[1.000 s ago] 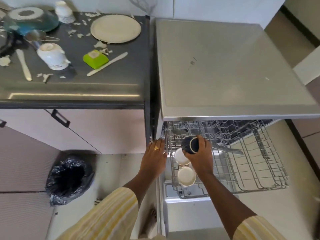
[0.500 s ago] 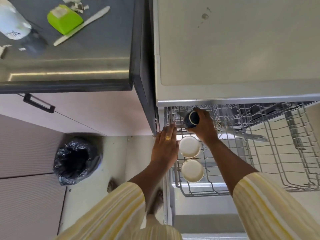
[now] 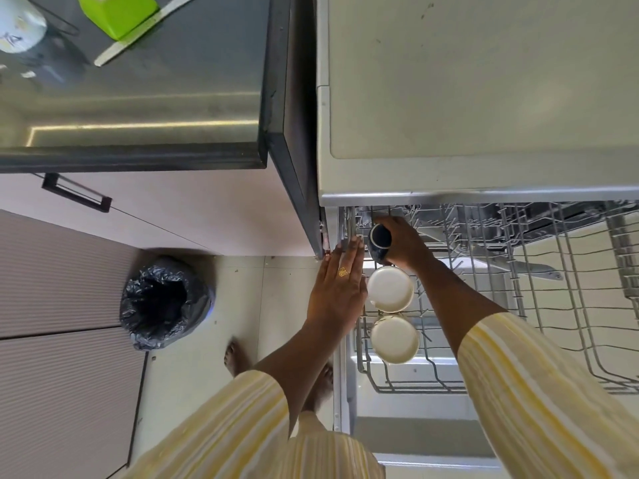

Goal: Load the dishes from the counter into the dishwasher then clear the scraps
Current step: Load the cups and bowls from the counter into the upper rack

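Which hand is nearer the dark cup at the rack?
Right. The right hand grips the dark cup; the left hand lies flat at the rack's left edge, beside it.

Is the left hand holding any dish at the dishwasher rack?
No: the left hand lies flat with straight fingers at the rack's left edge; only the right hand grips a dark blue cup.

Soft, even daylight on you here, shadows faint. A bright streak of glare runs along the counter (image 3: 173,98) near its front edge, and the dark top carries a hazy sheen. The dishwasher top (image 3: 484,81) looks pale, slightly washed out. Under its lip the rack (image 3: 553,305) falls into shade, and the dark cup (image 3: 379,242) in your right hand (image 3: 408,245) loses detail there. The bin (image 3: 162,302) mouth is solid black. Straight edges bow toward the corners; your sleeve (image 3: 553,409) looks soft.
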{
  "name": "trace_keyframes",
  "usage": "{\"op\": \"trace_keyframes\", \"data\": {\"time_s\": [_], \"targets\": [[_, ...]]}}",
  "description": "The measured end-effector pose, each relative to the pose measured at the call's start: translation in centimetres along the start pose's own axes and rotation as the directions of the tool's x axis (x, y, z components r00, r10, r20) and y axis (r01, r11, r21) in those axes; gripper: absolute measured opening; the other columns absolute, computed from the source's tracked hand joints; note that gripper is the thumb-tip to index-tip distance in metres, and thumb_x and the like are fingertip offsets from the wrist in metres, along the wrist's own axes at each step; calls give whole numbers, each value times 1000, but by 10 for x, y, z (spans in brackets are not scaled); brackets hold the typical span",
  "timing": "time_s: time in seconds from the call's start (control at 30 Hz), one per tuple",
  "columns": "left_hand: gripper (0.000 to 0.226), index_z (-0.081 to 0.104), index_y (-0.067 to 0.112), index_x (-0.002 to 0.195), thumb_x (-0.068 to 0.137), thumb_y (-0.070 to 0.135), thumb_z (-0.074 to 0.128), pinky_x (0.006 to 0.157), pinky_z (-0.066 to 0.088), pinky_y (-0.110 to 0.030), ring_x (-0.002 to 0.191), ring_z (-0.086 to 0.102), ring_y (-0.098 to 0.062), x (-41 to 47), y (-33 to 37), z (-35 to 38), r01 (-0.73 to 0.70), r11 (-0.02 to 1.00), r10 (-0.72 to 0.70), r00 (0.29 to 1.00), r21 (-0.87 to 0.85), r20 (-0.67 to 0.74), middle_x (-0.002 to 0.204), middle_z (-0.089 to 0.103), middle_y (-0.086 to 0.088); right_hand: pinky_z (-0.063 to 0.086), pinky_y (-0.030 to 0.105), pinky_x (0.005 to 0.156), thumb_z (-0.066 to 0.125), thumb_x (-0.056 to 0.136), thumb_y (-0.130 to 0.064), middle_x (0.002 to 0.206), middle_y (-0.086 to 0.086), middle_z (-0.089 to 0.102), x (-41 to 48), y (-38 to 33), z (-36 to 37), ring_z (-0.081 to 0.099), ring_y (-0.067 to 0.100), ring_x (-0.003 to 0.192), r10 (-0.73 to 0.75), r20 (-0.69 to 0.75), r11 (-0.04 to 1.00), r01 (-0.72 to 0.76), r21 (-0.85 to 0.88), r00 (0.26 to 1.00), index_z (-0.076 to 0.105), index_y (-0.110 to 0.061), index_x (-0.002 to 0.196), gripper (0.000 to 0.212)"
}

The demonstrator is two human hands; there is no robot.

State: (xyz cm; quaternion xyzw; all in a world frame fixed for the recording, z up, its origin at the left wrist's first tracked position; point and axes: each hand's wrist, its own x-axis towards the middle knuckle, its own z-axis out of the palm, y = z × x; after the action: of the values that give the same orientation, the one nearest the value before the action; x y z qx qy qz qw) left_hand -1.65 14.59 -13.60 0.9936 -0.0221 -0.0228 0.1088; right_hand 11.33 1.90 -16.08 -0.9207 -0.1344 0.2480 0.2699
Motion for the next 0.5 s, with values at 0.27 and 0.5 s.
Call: {"op": "trace_keyframes", "data": {"time_s": [0.27, 0.5], "targets": [[67, 36, 8, 141, 84, 27, 65, 105, 36, -40, 133, 40, -29, -1, 0, -1, 4, 1000, -4, 1000, 12, 1, 146, 40, -9, 38, 32, 99, 69, 69, 12, 138, 15, 39, 5, 1, 5, 43, 32, 125, 12, 66, 999, -14, 30, 998, 43, -9, 134, 73], [73, 35, 9, 142, 82, 30, 69, 105, 35, -41, 135, 36, -31, -2, 1, -6, 24, 999, -27, 997, 33, 72, 148, 37, -8, 36, 16, 88, 63, 77, 12, 135, 12, 48, -11, -7, 2, 46, 27, 125, 152, -183, 972, -114, 204, 971, 49, -8, 131, 59]]}}
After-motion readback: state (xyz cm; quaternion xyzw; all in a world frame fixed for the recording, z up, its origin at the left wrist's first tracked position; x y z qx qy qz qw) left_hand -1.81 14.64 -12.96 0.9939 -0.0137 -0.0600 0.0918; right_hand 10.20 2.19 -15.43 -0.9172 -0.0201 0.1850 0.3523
